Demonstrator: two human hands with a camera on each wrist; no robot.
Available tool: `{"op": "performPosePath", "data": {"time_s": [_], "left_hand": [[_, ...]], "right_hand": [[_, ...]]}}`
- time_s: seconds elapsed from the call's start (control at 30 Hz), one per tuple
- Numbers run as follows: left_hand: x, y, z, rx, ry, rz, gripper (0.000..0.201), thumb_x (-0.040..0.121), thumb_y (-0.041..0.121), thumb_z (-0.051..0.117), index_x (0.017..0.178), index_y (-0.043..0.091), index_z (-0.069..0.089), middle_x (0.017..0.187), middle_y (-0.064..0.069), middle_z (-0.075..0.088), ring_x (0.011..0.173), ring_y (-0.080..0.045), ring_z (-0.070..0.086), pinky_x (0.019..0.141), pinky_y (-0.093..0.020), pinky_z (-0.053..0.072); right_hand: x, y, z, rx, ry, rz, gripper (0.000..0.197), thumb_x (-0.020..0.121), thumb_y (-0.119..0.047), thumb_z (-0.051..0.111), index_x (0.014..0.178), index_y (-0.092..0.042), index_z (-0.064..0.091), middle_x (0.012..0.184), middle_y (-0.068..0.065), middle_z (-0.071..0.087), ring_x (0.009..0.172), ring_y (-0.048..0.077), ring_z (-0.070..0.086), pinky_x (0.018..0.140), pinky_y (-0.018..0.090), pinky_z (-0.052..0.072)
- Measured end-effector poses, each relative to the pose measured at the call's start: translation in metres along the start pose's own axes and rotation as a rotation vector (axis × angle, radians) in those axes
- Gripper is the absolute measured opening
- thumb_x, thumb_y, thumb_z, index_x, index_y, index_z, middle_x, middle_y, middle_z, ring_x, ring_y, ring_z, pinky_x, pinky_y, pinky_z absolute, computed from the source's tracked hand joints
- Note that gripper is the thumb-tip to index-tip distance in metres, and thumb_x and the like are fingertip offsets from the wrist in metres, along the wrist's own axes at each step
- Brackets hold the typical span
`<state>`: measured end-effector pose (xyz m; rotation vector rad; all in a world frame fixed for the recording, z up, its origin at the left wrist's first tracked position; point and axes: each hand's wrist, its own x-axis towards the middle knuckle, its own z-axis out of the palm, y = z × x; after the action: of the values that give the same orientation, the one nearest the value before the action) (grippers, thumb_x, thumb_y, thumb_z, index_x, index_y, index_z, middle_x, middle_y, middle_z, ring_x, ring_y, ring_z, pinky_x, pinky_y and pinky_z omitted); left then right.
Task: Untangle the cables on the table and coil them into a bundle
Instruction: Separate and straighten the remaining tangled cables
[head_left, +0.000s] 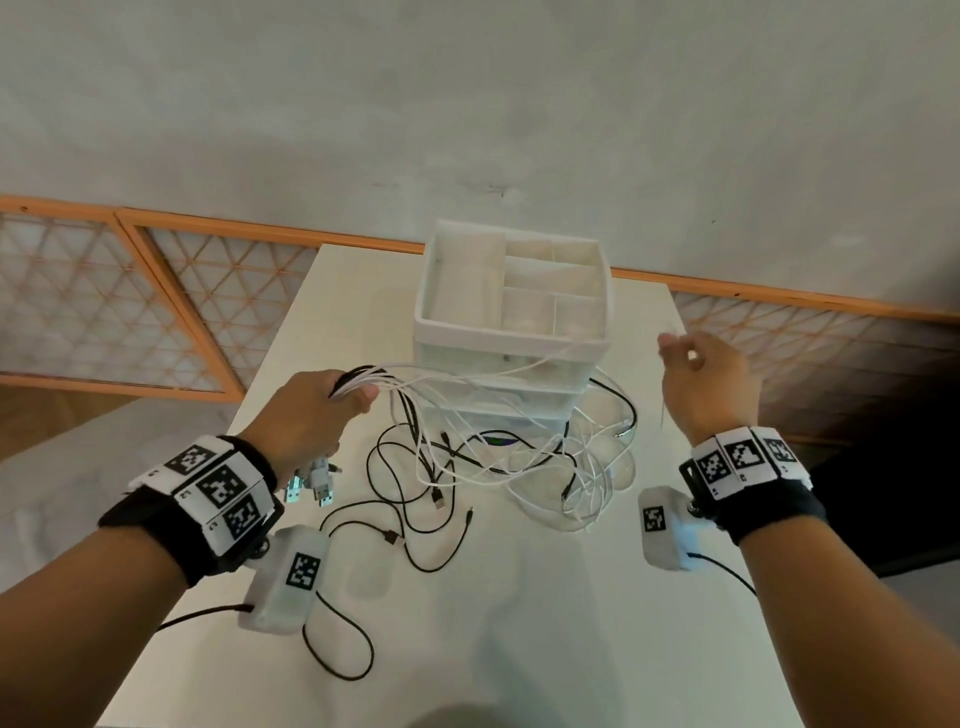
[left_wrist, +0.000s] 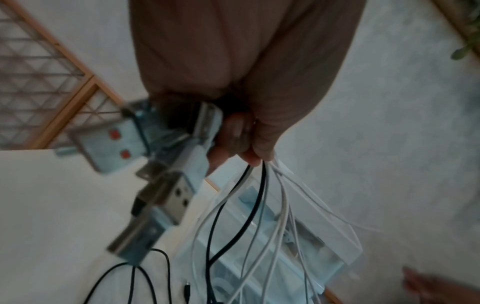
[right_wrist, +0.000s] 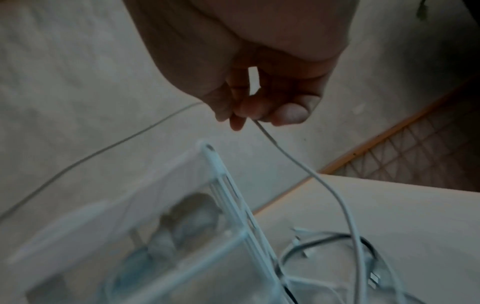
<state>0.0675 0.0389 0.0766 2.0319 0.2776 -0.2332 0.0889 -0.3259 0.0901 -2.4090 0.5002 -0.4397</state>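
On the matt, smooth white bench (head_left: 467, 623), thin smooth-jacketed white and black cables (head_left: 467, 447) lie beside a stacked translucent plastic organizer (head_left: 511, 332), their USB plugs (left_wrist: 166, 203) of dull metal, behind it a rough plaster wall (head_left: 467, 104).

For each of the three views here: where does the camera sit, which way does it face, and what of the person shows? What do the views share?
Head: worn high, facing forward and down at the white table; both forearms, left hand and right hand show.
Left wrist: looks along the left hand, whose grip bunches the thin black and white cables and silver USB plugs.
Right wrist: looks along the right hand pinching a single thin white cable.
Shared: the white plastic drawer organiser appears in all three.
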Motion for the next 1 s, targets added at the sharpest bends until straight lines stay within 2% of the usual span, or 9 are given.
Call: {"op": "performPosePath", "data": {"time_s": [0.13, 0.23, 0.33, 0.4, 0.47, 0.57, 0.7, 0.9, 1.0], "left_hand": [[0.005, 0.001, 0.007, 0.044, 0.092, -0.061, 0.031, 0.098, 0.031, 0.056, 0.091, 0.002, 0.063, 0.061, -0.005, 0.045, 0.051, -0.025, 0.044, 0.064, -0.043, 0.049], [0.006, 0.001, 0.007, 0.046, 0.143, -0.08, 0.031, 0.099, 0.032, 0.055, 0.086, 0.004, 0.062, 0.059, -0.006, 0.045, 0.05, -0.027, 0.045, 0.073, -0.053, 0.056], [0.004, 0.004, 0.006, 0.012, 0.14, -0.059, 0.031, 0.099, 0.032, 0.055, 0.088, 0.003, 0.062, 0.059, -0.006, 0.046, 0.049, -0.026, 0.048, 0.063, -0.044, 0.051], [0.001, 0.007, 0.004, -0.02, 0.099, -0.023, 0.029, 0.099, 0.03, 0.057, 0.087, 0.004, 0.062, 0.061, -0.006, 0.044, 0.047, -0.024, 0.047, 0.059, -0.036, 0.043], [0.0, 0.011, 0.002, -0.057, 0.074, 0.003, 0.028, 0.098, 0.029, 0.059, 0.081, 0.006, 0.063, 0.061, -0.006, 0.042, 0.045, -0.022, 0.044, 0.06, -0.036, 0.041], [0.002, 0.013, -0.003, -0.099, 0.11, 0.012, 0.027, 0.097, 0.026, 0.06, 0.079, 0.006, 0.063, 0.059, -0.004, 0.039, 0.045, -0.021, 0.039, 0.056, -0.034, 0.041], [0.009, 0.012, -0.001, -0.067, 0.204, -0.022, 0.028, 0.097, 0.028, 0.059, 0.087, 0.002, 0.064, 0.057, -0.004, 0.042, 0.049, -0.025, 0.043, 0.061, -0.036, 0.043], [0.013, 0.006, 0.01, 0.024, 0.193, -0.054, 0.027, 0.094, 0.028, 0.06, 0.076, 0.007, 0.062, 0.053, -0.006, 0.044, 0.05, -0.026, 0.046, 0.063, -0.038, 0.043], [0.012, 0.006, 0.01, 0.023, 0.175, -0.048, 0.028, 0.093, 0.026, 0.061, 0.074, 0.005, 0.059, 0.051, -0.005, 0.042, 0.048, -0.025, 0.044, 0.061, -0.038, 0.043]], "right_hand": [[0.008, -0.022, -0.003, 0.169, 0.129, -0.132, 0.026, 0.096, -0.052, 0.047, 0.102, -0.032, 0.062, 0.094, -0.005, 0.073, 0.078, 0.024, 0.07, 0.077, 0.04, 0.055], [0.004, -0.021, 0.002, 0.203, 0.107, -0.176, 0.015, 0.098, -0.041, 0.052, 0.106, -0.032, 0.06, 0.102, -0.012, 0.069, 0.074, 0.024, 0.07, 0.075, 0.032, 0.051], [0.0, -0.005, 0.016, 0.126, -0.013, -0.17, 0.008, 0.098, -0.038, 0.055, 0.103, -0.034, 0.059, 0.101, -0.006, 0.072, 0.081, 0.023, 0.071, 0.081, 0.034, 0.054], [-0.005, 0.017, 0.026, 0.084, -0.086, -0.087, 0.004, 0.097, -0.032, 0.058, 0.099, -0.033, 0.062, 0.11, -0.003, 0.072, 0.099, 0.026, 0.069, 0.093, 0.039, 0.052], [-0.012, 0.042, 0.035, 0.055, -0.096, 0.008, 0.006, 0.096, -0.029, 0.06, 0.098, -0.027, 0.065, 0.115, -0.001, 0.07, 0.103, 0.029, 0.067, 0.095, 0.039, 0.05], [-0.016, 0.061, 0.037, 0.064, -0.059, 0.095, 0.015, 0.093, -0.035, 0.063, 0.098, -0.022, 0.068, 0.102, 0.0, 0.073, 0.092, 0.033, 0.071, 0.091, 0.041, 0.053], [-0.007, 0.036, 0.021, 0.14, 0.043, 0.069, 0.02, 0.097, -0.04, 0.057, 0.097, -0.022, 0.063, 0.089, 0.008, 0.074, 0.09, 0.026, 0.067, 0.072, 0.028, 0.039], [0.004, -0.004, 0.005, 0.334, 0.24, -0.113, 0.01, 0.097, -0.035, 0.055, 0.102, -0.028, 0.06, 0.1, -0.014, 0.068, 0.072, 0.027, 0.068, 0.065, 0.023, 0.047], [0.007, 0.001, 0.009, 0.33, 0.222, -0.123, 0.02, 0.095, -0.047, 0.056, 0.109, -0.033, 0.056, 0.102, 0.003, 0.073, 0.073, 0.024, 0.07, 0.06, 0.014, 0.046]]}}
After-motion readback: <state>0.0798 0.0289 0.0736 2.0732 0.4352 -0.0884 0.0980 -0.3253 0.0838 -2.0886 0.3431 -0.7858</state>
